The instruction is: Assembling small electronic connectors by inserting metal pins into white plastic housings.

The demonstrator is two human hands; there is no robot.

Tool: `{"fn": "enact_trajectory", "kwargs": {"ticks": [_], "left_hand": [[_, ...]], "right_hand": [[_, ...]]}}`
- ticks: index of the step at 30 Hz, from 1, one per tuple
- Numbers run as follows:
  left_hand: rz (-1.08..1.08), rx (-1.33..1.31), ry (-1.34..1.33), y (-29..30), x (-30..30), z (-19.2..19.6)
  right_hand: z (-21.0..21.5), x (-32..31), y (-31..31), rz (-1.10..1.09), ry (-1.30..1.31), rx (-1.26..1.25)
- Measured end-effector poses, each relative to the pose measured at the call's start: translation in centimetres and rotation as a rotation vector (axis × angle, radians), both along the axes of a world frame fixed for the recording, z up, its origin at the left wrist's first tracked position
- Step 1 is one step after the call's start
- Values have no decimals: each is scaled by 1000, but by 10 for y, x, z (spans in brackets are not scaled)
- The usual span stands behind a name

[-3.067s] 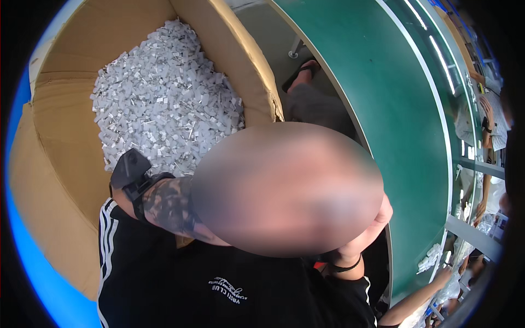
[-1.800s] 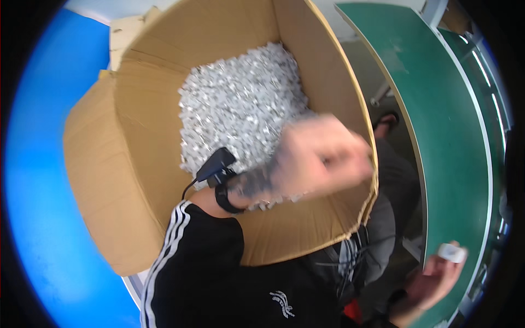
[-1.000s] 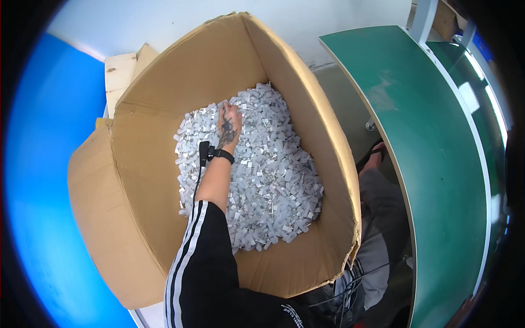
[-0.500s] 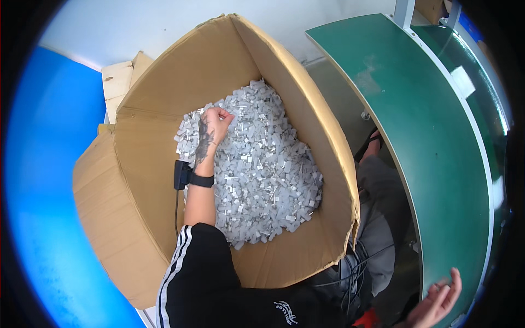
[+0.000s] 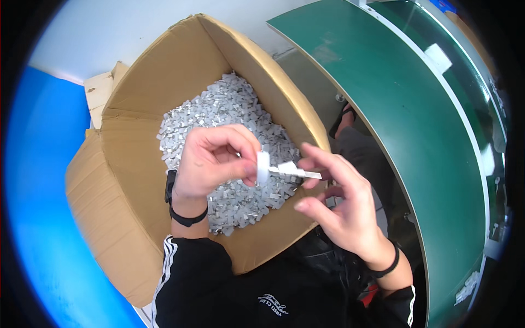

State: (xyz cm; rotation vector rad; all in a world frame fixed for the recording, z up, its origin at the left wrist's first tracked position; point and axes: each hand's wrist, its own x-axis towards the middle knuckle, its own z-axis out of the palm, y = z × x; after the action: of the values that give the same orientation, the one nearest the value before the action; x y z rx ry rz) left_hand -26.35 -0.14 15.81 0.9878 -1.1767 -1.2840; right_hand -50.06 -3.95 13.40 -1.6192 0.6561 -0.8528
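My left hand (image 5: 216, 158) is above the box, its thumb and fingers pinching a small part with a white plastic head (image 5: 263, 167) and a flat metal shank that points right. A whitish piece sits along the shank. My right hand (image 5: 347, 205) is at the shank's far end, thumb and fingers apart; its fingertips are close to the metal, and whether they touch it I cannot tell. Below lies a heap of small translucent white pieces with metal bits (image 5: 219, 104), inside a large cardboard box (image 5: 147, 82).
A curved-looking green tabletop (image 5: 394, 120) with a pale rim runs down the right side. A small cluster of white pieces (image 5: 467, 288) lies near its lower edge. A foot in a dark sandal (image 5: 344, 117) shows between box and table. A blue panel (image 5: 44, 191) stands left.
My left hand has come up from the heap with the white-headed part in its fingers. My right hand has moved from the green tabletop to beside the part. The view has shifted slightly.
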Motion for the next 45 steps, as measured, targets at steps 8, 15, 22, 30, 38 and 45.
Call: {"fn": "enact_trajectory", "kwargs": {"ticks": [8,15,22,30,38,45], "left_hand": [[-119,-301,-391,7,-58,-1],[-38,-377,-426,9,-94,-14],[-140,-433,-375,3,-106,-20],[-132,-559,-465,-2,-117,-30],[-67,-656,-520,-5,-126,-38],[-126,-562,-291,-4,-123,-48]], "right_hand": [[-1,-36,20,-122,-218,196],[-21,-56,32,-236,-401,190],[-36,-74,40,-336,-320,87],[-38,-78,51,-470,-274,4],[-45,-80,58,-554,-190,-92],[-27,-64,50,-520,-315,336]]}}
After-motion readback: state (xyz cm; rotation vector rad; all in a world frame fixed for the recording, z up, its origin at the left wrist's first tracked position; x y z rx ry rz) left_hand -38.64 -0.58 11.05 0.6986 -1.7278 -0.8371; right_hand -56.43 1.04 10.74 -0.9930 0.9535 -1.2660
